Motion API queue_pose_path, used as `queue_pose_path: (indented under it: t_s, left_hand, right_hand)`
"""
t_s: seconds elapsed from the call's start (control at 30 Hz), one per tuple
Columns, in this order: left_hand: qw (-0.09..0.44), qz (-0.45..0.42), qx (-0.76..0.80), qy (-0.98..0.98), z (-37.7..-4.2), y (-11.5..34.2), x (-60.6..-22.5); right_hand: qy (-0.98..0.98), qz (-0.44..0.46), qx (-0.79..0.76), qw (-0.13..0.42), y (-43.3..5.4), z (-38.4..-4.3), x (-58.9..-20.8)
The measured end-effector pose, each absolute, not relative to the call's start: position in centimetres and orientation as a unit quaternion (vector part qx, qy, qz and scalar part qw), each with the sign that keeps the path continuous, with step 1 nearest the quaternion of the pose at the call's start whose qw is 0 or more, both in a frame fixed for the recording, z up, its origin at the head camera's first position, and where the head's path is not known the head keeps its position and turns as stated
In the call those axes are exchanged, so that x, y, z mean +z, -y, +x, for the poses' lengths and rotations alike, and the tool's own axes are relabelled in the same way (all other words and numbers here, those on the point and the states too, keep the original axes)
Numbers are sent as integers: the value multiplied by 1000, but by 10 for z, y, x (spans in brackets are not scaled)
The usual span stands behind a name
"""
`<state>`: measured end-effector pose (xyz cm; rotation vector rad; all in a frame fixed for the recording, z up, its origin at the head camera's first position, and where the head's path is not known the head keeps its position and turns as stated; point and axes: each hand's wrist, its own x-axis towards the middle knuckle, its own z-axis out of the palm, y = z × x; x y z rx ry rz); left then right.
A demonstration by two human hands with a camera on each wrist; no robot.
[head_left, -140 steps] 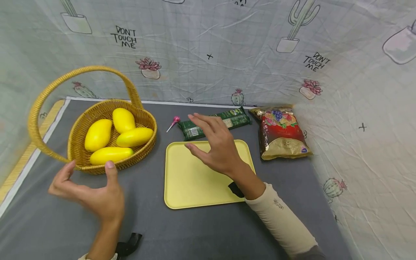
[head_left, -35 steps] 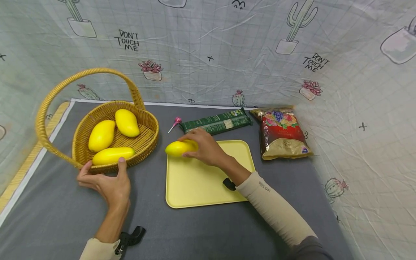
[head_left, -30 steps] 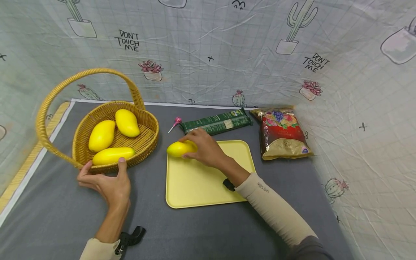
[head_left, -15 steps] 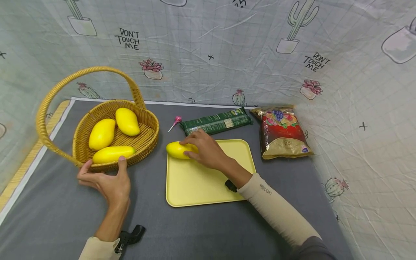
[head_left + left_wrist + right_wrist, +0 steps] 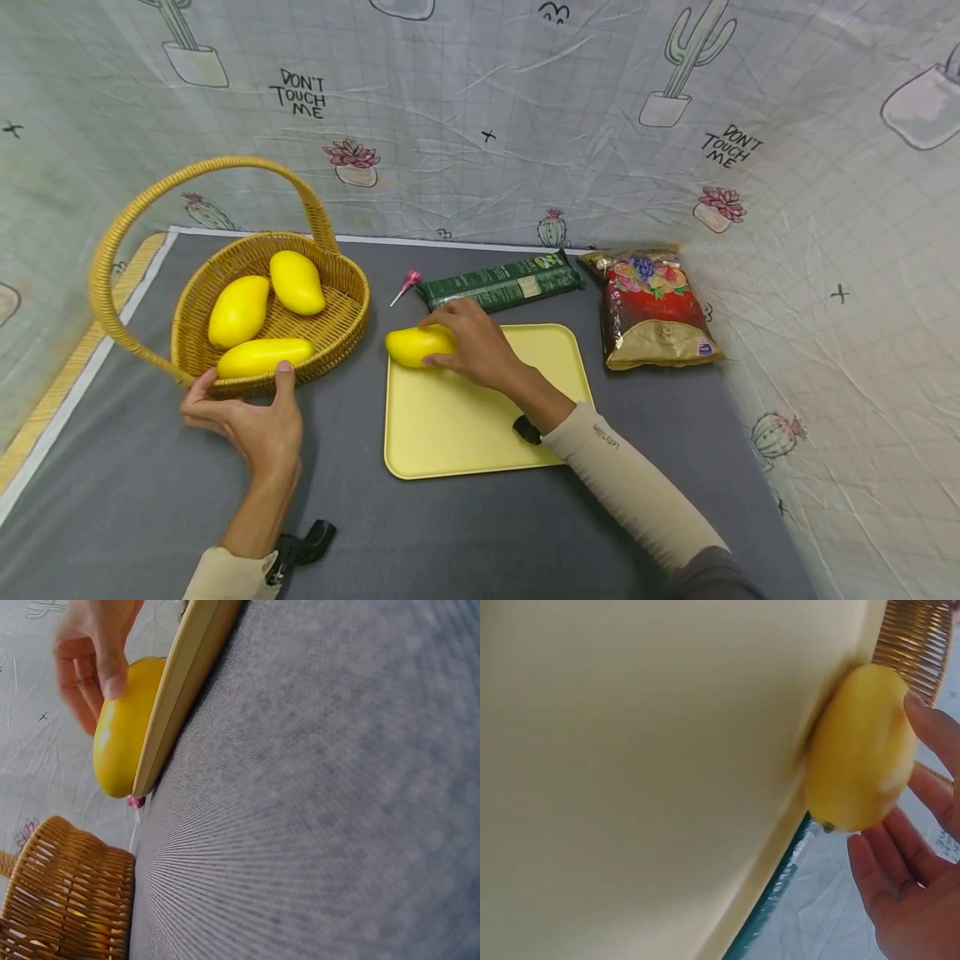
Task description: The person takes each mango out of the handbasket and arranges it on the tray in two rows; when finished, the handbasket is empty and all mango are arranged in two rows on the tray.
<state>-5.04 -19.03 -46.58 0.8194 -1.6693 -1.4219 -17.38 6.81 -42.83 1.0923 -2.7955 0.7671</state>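
Note:
A yellow mango [image 5: 412,346] lies at the far left corner of the pale yellow tray [image 5: 465,433]. My right hand [image 5: 480,346] holds it, thumb on the near side and fingers over the far side; the right wrist view shows the thumb against the mango [image 5: 862,750]. My left hand [image 5: 255,429] grips the near rim of the wicker basket [image 5: 341,333], thumb and forefinger spread along it. Inside the basket are three more mangoes: one at left [image 5: 238,312], one at the back [image 5: 297,283], one along the front [image 5: 264,357]. The left wrist view leaves my left hand out.
Behind the tray lies a long green packet [image 5: 502,282], with a pink lollipop [image 5: 411,279] at its left end. A red and gold bag [image 5: 654,308] sits at the right. The basket's tall handle [image 5: 225,162] arches up. A printed curtain [image 5: 480,108] hangs behind the grey table [image 5: 360,525].
One mango has gone from the basket to the tray in my right hand. My left hand has come onto the basket rim. In the last second the right fingers shifted slightly on the mango.

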Motion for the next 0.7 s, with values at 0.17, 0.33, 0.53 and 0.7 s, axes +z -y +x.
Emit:
queue_pose_path:
  t_s: [0.17, 0.33, 0.53, 0.7]
  left_hand:
    - [388, 321, -557, 660, -50, 192, -469]
    - [389, 320, -556, 661, -49, 191, -468]
    - [387, 318, -554, 665, -48, 191, -467]
    - [387, 316, -551, 669, -48, 191, -466]
  right_hand:
    - [888, 358, 287, 30, -62, -172, -418]
    - [871, 365, 328, 21, -42, -170, -403]
    - [848, 389, 361, 0, -6, -173, -389]
    - [832, 407, 376, -20, 26, -175, -384]
